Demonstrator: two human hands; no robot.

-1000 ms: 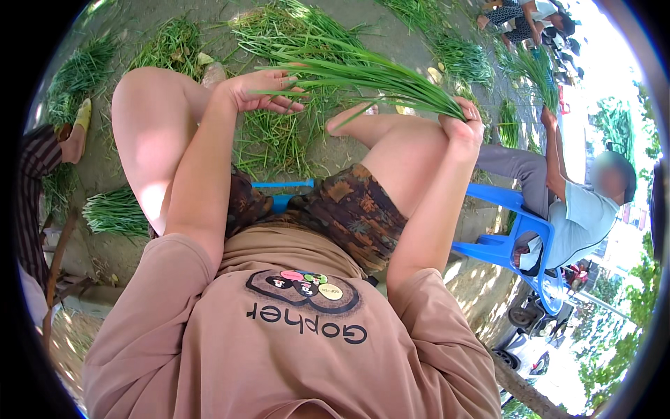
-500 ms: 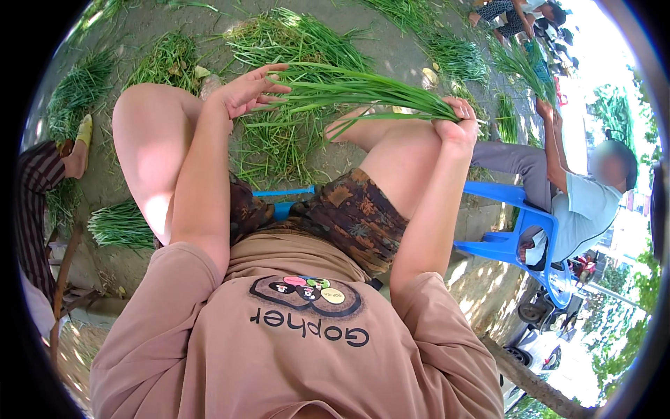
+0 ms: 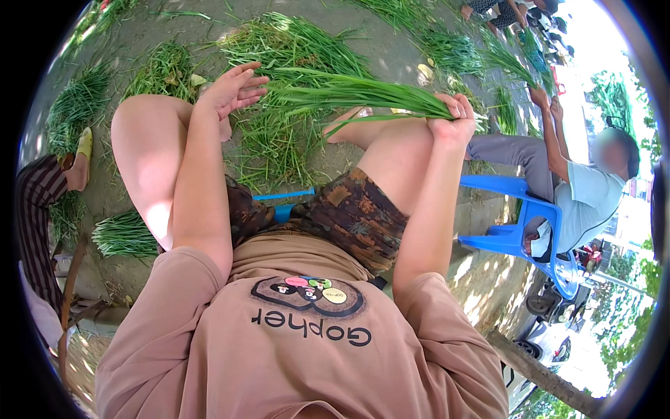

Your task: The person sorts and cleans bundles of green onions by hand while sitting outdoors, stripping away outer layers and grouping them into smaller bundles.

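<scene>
A bunch of garlic chives (image 3: 370, 96), long flat green leaves, stretches sideways above my knees. My right hand (image 3: 452, 120) is closed round its right end, over my right knee. The loose leaf tips fan out toward the left. My left hand (image 3: 237, 91) stands apart from the tips, fingers spread, with nothing in it. Beneath the bunch lies a heap of loose chives and leaf scraps (image 3: 279, 146) on the ground between my legs. A larger pile of chives (image 3: 300, 45) lies just beyond my hands.
More chive piles lie at the left (image 3: 78, 98) and beside my left thigh (image 3: 124, 234). To my right, a person (image 3: 586, 188) sits on a blue plastic chair (image 3: 509, 220), holding chives. Another person's striped trouser leg (image 3: 38, 216) is at the left edge.
My left hand has drawn back to the left, away from the leaf tips. My right hand still holds the bunch, slightly shifted left. The seated person's arms have moved a little.
</scene>
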